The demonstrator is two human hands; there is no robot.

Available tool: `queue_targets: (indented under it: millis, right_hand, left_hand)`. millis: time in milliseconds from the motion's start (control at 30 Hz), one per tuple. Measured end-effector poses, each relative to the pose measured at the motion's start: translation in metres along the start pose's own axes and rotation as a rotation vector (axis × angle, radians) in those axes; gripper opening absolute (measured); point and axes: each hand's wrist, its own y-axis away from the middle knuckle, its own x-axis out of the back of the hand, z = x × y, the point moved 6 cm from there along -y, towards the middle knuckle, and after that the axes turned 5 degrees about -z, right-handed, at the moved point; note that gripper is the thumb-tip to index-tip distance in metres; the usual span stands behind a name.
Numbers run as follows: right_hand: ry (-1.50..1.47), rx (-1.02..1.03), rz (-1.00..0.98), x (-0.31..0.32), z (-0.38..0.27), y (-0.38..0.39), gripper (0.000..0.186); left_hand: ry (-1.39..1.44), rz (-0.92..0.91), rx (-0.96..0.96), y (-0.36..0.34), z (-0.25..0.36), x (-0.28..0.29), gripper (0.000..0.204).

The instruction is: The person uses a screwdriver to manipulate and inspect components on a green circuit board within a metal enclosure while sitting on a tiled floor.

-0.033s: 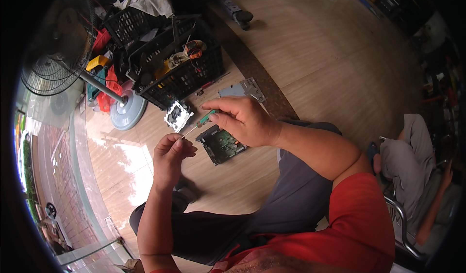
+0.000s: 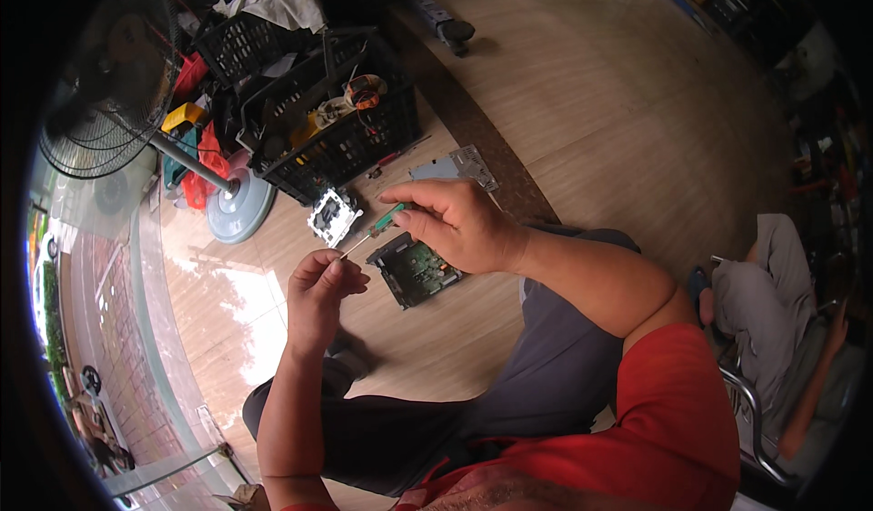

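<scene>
My right hand (image 2: 464,229) grips a screwdriver by its green handle (image 2: 388,218), with thumb and fingers closed round it. The thin metal shaft slants down to the left, toward my left hand (image 2: 320,291). There, thumb and forefinger pinch at the shaft's tip; whether a small part is also between them cannot be made out. Below the screwdriver, an open dark housing with a green circuit board (image 2: 418,270) lies on the floor, partly under my right hand. Just beyond my left hand rests a white and black metal frame (image 2: 334,217).
A black plastic crate (image 2: 332,152) of tools stands ahead, with a flat metal plate (image 2: 455,165) to its right. At left is a standing fan with a round base (image 2: 239,206). My bent legs (image 2: 546,329) flank the work. Another person (image 2: 764,284) sits at the right.
My hands and the screwdriver look nearly the same. Outside, at the lower left, a wheeled vehicle has shifted slightly.
</scene>
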Motion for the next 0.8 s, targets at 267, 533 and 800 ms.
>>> queue_targets:
  millis: [267,533,800]
  right_hand:
    - [-0.102,-0.093,-0.025,-0.003,0.012,-0.001,0.023]
    - [-0.05,-0.033,0.056,0.001,0.006,-0.002,0.022]
    - [-0.049,-0.115,0.029,-0.001,0.013,0.003,0.026]
  left_hand:
    - [0.008,0.0,-0.003,0.001,0.003,-0.001,0.018]
    - [0.013,0.017,0.005,0.0,0.002,0.0,0.018]
    - [0.01,0.017,0.026,-0.003,-0.002,0.002,0.018]
